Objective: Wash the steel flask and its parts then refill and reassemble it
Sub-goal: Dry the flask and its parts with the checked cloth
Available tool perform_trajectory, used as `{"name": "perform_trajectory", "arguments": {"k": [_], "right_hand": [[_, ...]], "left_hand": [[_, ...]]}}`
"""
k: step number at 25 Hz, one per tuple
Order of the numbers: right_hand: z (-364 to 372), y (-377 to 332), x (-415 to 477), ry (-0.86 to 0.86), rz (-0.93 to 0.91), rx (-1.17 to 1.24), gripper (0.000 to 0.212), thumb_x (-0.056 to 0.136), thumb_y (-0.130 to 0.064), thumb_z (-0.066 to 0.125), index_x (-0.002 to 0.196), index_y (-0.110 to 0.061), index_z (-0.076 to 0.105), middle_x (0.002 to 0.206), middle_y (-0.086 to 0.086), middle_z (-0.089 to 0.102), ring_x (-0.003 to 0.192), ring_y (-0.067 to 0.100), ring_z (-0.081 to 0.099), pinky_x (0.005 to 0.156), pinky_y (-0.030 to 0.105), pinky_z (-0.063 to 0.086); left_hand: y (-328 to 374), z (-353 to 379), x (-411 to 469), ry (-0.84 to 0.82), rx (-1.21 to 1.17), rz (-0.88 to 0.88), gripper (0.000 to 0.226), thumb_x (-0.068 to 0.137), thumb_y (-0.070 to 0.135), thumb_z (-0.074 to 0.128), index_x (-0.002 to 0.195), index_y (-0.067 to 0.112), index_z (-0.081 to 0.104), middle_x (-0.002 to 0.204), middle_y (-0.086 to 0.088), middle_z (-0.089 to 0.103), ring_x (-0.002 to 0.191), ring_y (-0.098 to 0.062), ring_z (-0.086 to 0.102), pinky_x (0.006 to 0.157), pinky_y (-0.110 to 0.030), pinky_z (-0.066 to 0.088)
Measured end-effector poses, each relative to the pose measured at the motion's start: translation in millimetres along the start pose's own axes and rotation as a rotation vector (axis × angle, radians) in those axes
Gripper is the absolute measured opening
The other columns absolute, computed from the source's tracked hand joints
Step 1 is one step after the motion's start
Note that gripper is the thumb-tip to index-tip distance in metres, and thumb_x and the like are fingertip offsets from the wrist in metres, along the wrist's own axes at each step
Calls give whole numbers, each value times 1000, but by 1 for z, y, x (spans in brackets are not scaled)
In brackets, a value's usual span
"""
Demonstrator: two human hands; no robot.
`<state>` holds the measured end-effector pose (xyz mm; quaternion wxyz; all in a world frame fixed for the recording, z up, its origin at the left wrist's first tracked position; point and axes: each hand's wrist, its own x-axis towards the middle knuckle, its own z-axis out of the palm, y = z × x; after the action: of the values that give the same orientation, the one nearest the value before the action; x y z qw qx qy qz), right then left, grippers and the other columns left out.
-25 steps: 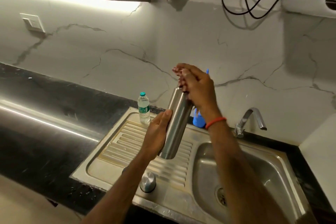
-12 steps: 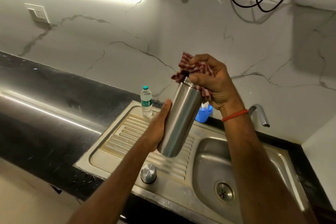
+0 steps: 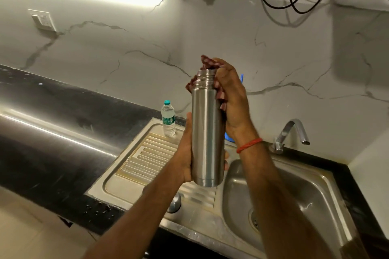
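Bench [image 3: 52, 132]: black, ran across the left of the frame.
Sink [image 3: 315, 195]: steel, lower right.
Flask [image 3: 207, 132]: upright and uncapped at frame centre, above the sink's drainboard.
Right hand [image 3: 233, 99]: fingers bunched a checked cloth [image 3: 207, 62] against the flask's neck.
Left hand [image 3: 185, 160]: fingers wrapped round the flask's lower body.
Cap [image 3: 175, 203]: on the drainboard, lower centre.

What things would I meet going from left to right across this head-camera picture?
wall switch → plastic water bottle → steel flask → tap
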<state>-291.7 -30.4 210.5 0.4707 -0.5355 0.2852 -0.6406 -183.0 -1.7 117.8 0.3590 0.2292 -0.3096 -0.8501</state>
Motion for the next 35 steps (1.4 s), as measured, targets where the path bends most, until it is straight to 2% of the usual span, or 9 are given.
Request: {"name": "perform_trajectory", "arguments": {"k": [3, 6, 11, 15, 19, 22, 26, 31, 35], "right_hand": [[12, 19, -23, -4, 51, -559, 51, 98, -50, 52, 145, -42, 33, 119, -5, 65, 92, 18, 71, 82, 41, 61], [12, 50, -57, -122, 31, -1109, 74, 93, -65, 50, 152, -46, 9, 129, 3, 57, 97, 16, 63, 79, 32, 59], [1, 89, -94, -211, -172, -1155, 86, 86, -71, 53, 155, -42, 10, 154, -4, 34, 128, 15, 49, 97, 42, 54], [16, 100, -106, 112, 186, -271, 59, 95, -53, 50, 150, -38, 35, 138, -12, 55, 116, 5, 62, 93, 32, 56], [14, 99, -85, 340, 707, 219, 37, 99, -36, 57, 125, -9, 61, 113, 22, 71, 104, 39, 69, 90, 58, 56], [11, 112, -90, 380, 639, 127, 26, 97, -25, 63, 119, -10, 66, 111, 20, 72, 100, 40, 71, 86, 62, 56], [-1, 112, -90, 365, 541, -191, 34, 92, -28, 69, 126, -23, 63, 112, 4, 73, 101, 22, 71, 85, 37, 60], [-13, 114, -88, 522, 613, 384, 43, 88, -46, 66, 114, -12, 73, 115, 16, 72, 102, 33, 71, 98, 50, 52], [-17, 125, -81, 633, 326, 692, 55, 77, -44, 78, 124, -17, 69, 135, 20, 61, 123, 41, 60, 110, 66, 33]], "left_hand": [[10, 3, 7, 260, -29, 303, 94, 79, 90, 38, 122, 14, 70, 108, -19, 74, 98, -35, 73, 93, -53, 57], [21, -17, 2, 306, -41, 491, 92, 76, 85, 44, 138, 18, 57, 109, -12, 74, 106, -30, 71, 89, -50, 59], [22, -40, -15, 221, -290, 405, 88, 72, 59, 80, 141, 10, 53, 105, -12, 71, 97, -26, 69, 101, -46, 53], [17, -45, -14, 331, -218, 462, 107, 51, 64, 90, 139, 15, 53, 126, -15, 69, 115, -33, 67, 104, -53, 51], [15, -50, -19, 615, 400, 583, 85, 58, 51, 92, 128, 21, 53, 116, -5, 72, 98, -7, 73, 79, -31, 62], [12, -52, -21, 693, 578, 610, 58, 71, 33, 85, 118, 28, 51, 106, 6, 66, 87, 1, 69, 68, -14, 56], [19, -78, -27, 793, 447, 602, 75, 78, 27, 82, 139, 23, 38, 110, 13, 58, 96, -3, 60, 71, -15, 48], [29, -131, -53, 886, 608, 651, 78, 70, 30, 86, 132, 34, 40, 114, 19, 56, 101, -2, 60, 74, -12, 48], [25, -169, -70, 898, 692, 580, 86, 56, 40, 88, 130, 35, 45, 122, 8, 60, 108, -10, 61, 79, -20, 49]]}}
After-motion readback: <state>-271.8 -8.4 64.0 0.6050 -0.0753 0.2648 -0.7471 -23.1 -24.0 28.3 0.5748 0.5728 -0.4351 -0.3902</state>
